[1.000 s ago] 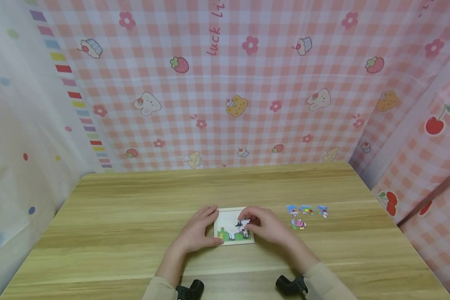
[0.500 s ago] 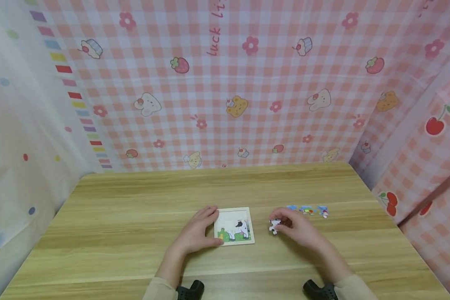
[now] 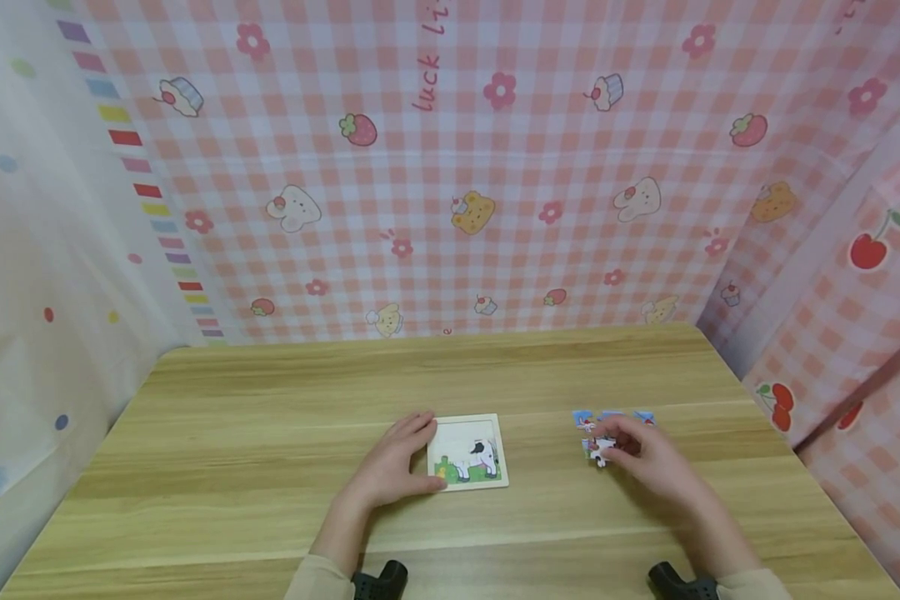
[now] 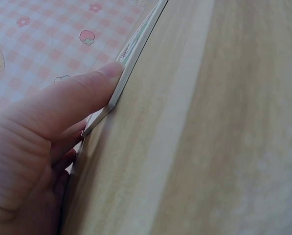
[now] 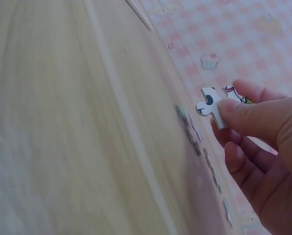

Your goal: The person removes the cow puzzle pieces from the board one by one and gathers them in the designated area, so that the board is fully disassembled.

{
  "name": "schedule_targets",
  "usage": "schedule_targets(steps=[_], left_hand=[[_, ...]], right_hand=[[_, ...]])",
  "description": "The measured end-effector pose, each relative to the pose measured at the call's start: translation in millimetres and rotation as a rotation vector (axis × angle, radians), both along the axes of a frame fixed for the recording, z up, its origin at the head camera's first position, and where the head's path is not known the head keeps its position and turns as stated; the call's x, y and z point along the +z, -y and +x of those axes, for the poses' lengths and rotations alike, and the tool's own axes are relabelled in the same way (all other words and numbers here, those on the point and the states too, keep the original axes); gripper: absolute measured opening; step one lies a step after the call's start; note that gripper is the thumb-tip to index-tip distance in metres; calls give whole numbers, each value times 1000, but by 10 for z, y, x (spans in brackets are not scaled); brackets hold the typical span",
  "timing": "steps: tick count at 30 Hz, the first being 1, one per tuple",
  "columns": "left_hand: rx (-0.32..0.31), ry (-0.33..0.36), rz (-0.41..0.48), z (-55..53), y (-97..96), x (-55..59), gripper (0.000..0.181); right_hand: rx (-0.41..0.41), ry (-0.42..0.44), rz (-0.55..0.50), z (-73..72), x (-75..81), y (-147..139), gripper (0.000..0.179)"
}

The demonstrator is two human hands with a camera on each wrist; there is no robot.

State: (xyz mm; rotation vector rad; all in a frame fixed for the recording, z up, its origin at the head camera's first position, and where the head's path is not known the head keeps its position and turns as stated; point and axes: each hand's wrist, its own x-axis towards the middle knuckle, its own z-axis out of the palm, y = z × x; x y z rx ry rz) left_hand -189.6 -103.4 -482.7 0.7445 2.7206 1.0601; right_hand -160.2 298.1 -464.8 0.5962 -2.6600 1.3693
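Observation:
My left hand (image 3: 393, 462) holds the left side of a pale framed jigsaw tray (image 3: 503, 454), thumb at the near corner and fingers at the far one. In the left wrist view, the thumb (image 4: 89, 93) presses on the tray's edge. Cow legs and green grass fill the tray's lower part; above them it is white. My right hand (image 3: 645, 454) pinches a white jigsaw piece (image 5: 212, 105) with black spots between thumb and fingers, hiding part of it. In the head view this piece overlaps loose jigsaw pieces (image 3: 582, 418) on the table.
More loose blue pieces (image 3: 644, 416) lie in a row behind the right hand, partly hidden by it. The wooden table (image 3: 270, 417) ends at a pink checked cloth (image 3: 420, 167) at the back. Black wrist mounts (image 3: 381, 579) sit by both sleeves.
My right hand has lifted a white jigsaw piece from the tray and carried it right to the loose pieces. My left hand has stayed on the tray.

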Motion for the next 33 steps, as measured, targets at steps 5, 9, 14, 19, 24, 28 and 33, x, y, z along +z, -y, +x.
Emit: schedule_targets(steps=[5, 9, 14, 19, 24, 28, 33], left_hand=[[1, -2, 0, -3, 1, -4, 91], [-1, -1, 2, -5, 1, -5, 90], [-2, 3, 5, -3, 4, -3, 90], [-1, 3, 1, -2, 6, -6, 90], [0, -1, -2, -6, 5, -12, 90], [1, -4, -6, -8, 4, -19, 90], [0, -9, -10, -6, 4, -21, 90]], right_hand=[[-27, -38, 33, 11, -29, -90, 23], [-38, -74, 54, 19, -46, -152, 24], [-60, -32, 71, 20, -36, -215, 23], [-62, -44, 93, 17, -43, -248, 23], [-52, -63, 86, 4, -76, -274, 24], [-62, -60, 130, -11, -78, -299, 24], [-82, -87, 202, -37, -78, -317, 26]])
